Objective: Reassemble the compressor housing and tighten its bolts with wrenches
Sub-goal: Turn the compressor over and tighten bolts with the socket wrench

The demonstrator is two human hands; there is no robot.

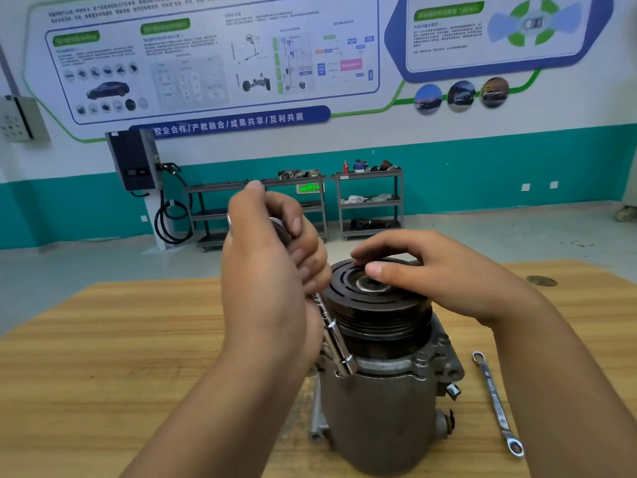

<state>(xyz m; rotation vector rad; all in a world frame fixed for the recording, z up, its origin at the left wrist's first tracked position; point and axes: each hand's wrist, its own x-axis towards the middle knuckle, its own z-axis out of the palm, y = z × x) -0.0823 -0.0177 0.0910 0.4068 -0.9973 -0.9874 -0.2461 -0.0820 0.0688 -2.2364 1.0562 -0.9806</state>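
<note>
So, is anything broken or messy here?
Not really. The compressor stands upright on the table, nothing is spilled, and a wrench lies flat beside it. Only the socket tool in the left hand leans sideways instead of standing straight.

Two hands (265, 270) (437, 281), two wrenches (336, 339) (496, 405), one compressor (379, 408), one table (103, 339) — two shelf carts (206, 215) (370, 201).

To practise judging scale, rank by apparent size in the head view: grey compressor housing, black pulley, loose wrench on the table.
1. grey compressor housing
2. black pulley
3. loose wrench, long but thin
Nearness to the camera may inflate the housing's lead.
</note>
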